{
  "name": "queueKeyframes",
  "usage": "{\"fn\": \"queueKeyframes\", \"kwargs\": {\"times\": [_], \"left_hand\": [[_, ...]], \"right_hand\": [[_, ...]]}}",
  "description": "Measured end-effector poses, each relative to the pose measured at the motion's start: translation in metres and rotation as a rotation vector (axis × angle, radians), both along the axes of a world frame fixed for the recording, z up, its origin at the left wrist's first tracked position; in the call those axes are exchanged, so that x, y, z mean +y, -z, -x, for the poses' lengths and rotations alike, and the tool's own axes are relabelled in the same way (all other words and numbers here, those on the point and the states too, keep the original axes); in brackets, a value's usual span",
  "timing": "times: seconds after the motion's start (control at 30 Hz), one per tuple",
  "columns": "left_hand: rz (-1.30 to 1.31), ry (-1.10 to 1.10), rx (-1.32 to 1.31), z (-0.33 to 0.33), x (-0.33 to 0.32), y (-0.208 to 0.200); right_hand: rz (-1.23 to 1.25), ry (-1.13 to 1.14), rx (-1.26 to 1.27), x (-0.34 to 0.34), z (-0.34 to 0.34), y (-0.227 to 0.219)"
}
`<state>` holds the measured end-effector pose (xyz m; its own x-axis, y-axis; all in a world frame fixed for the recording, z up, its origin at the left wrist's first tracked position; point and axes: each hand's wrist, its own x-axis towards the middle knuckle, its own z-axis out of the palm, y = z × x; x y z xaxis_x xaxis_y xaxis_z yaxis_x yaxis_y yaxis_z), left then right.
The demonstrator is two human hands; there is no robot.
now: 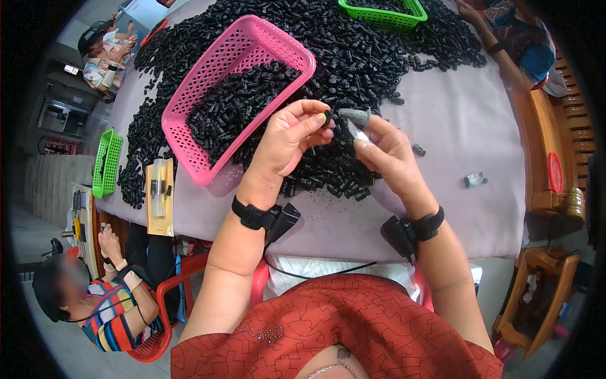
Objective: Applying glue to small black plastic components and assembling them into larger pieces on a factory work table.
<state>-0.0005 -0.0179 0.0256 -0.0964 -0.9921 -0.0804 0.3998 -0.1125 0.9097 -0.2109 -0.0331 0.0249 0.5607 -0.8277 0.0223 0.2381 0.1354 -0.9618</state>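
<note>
This looks like an informal hand-work workshop: a wide table under a pale grey-lilac cloth [454, 126] carries a broad heap of small black cylindrical parts [353, 57], with a pink perforated plastic basket [180, 148] of them left of the middle and a bright green plastic basket [386, 17] at the far side. Other people are around it, at near left [120, 309], far left [104, 66] and far right [524, 44], while slatted brown wooden furniture [544, 136] along the right lends a homely touch.

The black-lined top [360, 309] is rust-red, the boxy wristbands [251, 215] black.
</note>
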Motion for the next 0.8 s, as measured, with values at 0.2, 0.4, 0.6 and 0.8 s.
{"fn": "queueKeyframes", "kwargs": {"times": [0.2,0.4,0.6,0.8], "left_hand": [[-0.110,0.088,0.223,0.007,0.000,0.010],[-0.120,0.138,0.328,0.008,-0.001,0.016],[-0.109,0.229,0.378,0.007,0.000,0.022],[-0.185,0.218,0.398,0.010,-0.002,0.020]], "right_hand": [[0.080,-0.050,0.018,0.003,0.000,-0.002],[0.133,-0.045,0.051,0.003,-0.001,0.002],[0.142,-0.048,0.088,0.003,-0.001,-0.004],[0.026,-0.068,0.057,0.002,0.000,-0.004]]}}
